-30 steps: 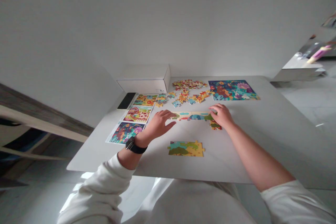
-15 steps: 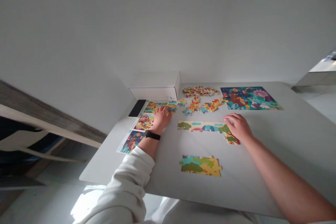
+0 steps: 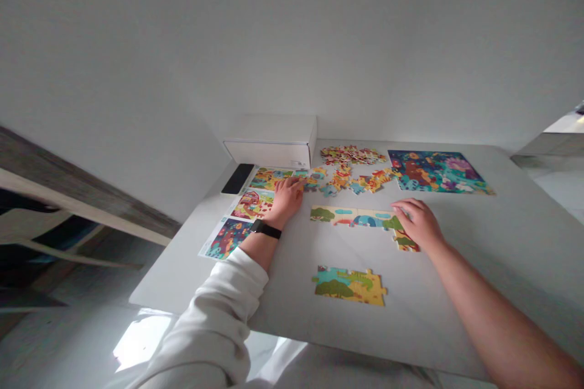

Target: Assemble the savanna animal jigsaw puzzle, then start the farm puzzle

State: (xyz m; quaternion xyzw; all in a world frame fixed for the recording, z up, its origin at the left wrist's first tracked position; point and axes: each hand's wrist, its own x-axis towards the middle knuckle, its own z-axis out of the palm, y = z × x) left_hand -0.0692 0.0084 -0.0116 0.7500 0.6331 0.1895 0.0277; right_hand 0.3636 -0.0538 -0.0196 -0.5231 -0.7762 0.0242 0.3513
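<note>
My left hand [image 3: 286, 198], with a black watch on the wrist, reaches to the loose puzzle pieces [image 3: 319, 177] beside the picture cards, fingers bent over one small piece. My right hand [image 3: 418, 223] lies flat with fingers spread on the right end of a joined strip of puzzle pieces [image 3: 353, 217]. A smaller joined section [image 3: 350, 285] with green trees on yellow lies nearer to me, untouched.
A finished dark-blue puzzle [image 3: 435, 171] lies at the far right. A heap of loose pieces [image 3: 350, 155] sits behind. Three picture cards [image 3: 246, 205] line the left edge, with a black phone [image 3: 238, 179] and a white box [image 3: 272, 141] at the back of the white table [image 3: 456, 292].
My left hand left the strip's left end and reached out to the loose pieces by the cards. The right hand stayed on the strip. The camera view shifted.
</note>
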